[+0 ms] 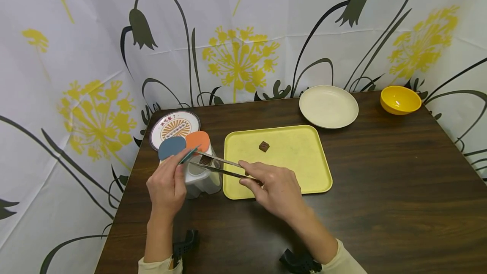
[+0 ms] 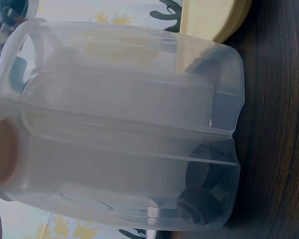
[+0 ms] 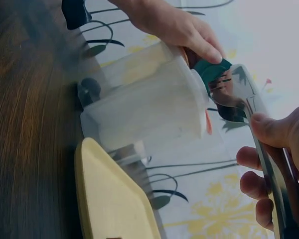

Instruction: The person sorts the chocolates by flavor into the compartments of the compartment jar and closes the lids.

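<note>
A clear plastic container [image 1: 203, 185] with a blue lid [image 1: 172, 146], an orange lid [image 1: 198, 139] and a raised teal lid [image 3: 212, 69] stands on the table's left part. My left hand [image 1: 167, 183] pinches the teal lid between thumb and fingers and holds it tilted up. In my right hand [image 1: 275, 185] are metal tongs [image 1: 228, 173], gripped near their rear end. Their tips, with a dark brown chocolate-like piece [image 1: 206, 160] between them, hang over the uncovered opening. Dark pieces [image 2: 202, 204] lie low in the container in the left wrist view.
Beside the container lies a yellow tray [image 1: 300, 155] with one ridged brown piece [image 1: 264, 146] on it. A patterned plate [image 1: 155, 136] sits behind the container. Toward the back right are a cream plate [image 1: 329, 107] and a yellow bowl [image 1: 400, 100]. A patterned curtain [image 1: 243, 20] hangs behind the table.
</note>
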`<state>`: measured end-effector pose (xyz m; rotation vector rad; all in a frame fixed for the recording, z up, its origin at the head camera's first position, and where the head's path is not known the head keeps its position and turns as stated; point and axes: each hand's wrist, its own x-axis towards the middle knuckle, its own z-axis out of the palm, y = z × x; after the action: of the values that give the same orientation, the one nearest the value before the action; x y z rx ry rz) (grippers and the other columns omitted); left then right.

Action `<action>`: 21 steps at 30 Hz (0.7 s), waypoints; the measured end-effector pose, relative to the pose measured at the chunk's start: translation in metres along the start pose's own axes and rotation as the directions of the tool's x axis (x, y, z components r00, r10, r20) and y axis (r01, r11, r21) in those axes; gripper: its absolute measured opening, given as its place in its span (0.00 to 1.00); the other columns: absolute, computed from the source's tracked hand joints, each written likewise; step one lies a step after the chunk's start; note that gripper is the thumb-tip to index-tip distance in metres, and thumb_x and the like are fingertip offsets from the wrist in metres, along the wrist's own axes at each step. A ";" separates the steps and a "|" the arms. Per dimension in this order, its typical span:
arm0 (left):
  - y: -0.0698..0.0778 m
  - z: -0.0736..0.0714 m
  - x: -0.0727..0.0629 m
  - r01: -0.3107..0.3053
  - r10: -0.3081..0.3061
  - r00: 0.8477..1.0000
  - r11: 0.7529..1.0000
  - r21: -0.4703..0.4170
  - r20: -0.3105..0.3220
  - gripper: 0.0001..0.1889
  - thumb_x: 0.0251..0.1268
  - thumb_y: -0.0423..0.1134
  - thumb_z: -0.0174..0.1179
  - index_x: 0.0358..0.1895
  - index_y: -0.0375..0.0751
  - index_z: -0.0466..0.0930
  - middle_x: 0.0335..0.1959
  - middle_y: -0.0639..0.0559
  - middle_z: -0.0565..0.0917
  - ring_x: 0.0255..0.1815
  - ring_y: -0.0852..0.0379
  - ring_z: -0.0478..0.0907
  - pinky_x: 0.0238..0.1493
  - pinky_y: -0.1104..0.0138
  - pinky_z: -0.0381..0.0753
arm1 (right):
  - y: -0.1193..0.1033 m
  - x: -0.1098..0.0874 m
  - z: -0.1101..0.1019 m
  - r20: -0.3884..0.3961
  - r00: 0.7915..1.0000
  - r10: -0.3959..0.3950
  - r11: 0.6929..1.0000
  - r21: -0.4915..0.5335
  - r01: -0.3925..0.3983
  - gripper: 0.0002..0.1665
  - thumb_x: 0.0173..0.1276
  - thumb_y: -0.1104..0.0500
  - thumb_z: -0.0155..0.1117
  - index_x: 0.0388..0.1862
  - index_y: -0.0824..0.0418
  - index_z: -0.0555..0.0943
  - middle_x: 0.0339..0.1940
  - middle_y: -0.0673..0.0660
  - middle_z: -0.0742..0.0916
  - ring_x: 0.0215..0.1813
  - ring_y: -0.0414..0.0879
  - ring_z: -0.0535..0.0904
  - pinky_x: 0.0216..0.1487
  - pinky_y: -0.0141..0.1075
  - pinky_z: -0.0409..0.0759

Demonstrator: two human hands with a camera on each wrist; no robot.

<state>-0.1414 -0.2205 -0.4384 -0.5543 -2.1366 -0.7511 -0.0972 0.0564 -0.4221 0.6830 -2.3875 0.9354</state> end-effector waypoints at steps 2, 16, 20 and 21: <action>0.000 0.000 0.000 0.004 -0.004 1.000 1.000 -0.002 -0.004 0.19 0.75 0.43 0.46 0.56 0.42 0.84 0.45 0.48 0.87 0.45 0.45 0.84 0.58 0.64 0.74 | -0.003 0.002 0.001 0.007 1.000 -0.008 1.000 -0.007 0.008 0.24 0.64 0.49 0.69 0.60 0.47 0.82 0.44 0.39 0.88 0.29 0.30 0.79 0.24 0.30 0.73; 0.000 0.000 0.001 0.007 -0.007 1.000 1.000 -0.015 -0.008 0.19 0.74 0.41 0.46 0.56 0.39 0.83 0.45 0.46 0.87 0.45 0.44 0.84 0.43 0.48 0.78 | -0.009 0.002 0.007 0.031 0.999 -0.013 1.000 -0.020 0.014 0.24 0.64 0.50 0.70 0.60 0.47 0.82 0.44 0.39 0.88 0.35 0.31 0.82 0.25 0.33 0.75; 0.000 0.001 0.001 0.010 -0.010 1.000 1.000 -0.018 -0.009 0.19 0.74 0.41 0.46 0.56 0.38 0.83 0.44 0.46 0.87 0.45 0.44 0.84 0.43 0.48 0.79 | -0.009 0.002 0.008 0.041 0.999 -0.012 0.999 -0.029 0.013 0.25 0.64 0.49 0.70 0.61 0.47 0.82 0.44 0.41 0.88 0.35 0.32 0.82 0.26 0.34 0.76; 0.000 0.001 0.001 0.012 -0.012 1.000 1.000 -0.019 -0.009 0.19 0.75 0.41 0.46 0.56 0.38 0.83 0.44 0.46 0.87 0.45 0.44 0.84 0.43 0.49 0.79 | -0.009 0.002 0.009 0.042 0.999 -0.013 0.999 -0.033 0.014 0.25 0.64 0.48 0.70 0.61 0.47 0.82 0.44 0.41 0.88 0.35 0.33 0.82 0.26 0.34 0.76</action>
<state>-0.1426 -0.2199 -0.4380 -0.5477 -2.1286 -0.7795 -0.0957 0.0439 -0.4221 0.7120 -2.4268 0.8824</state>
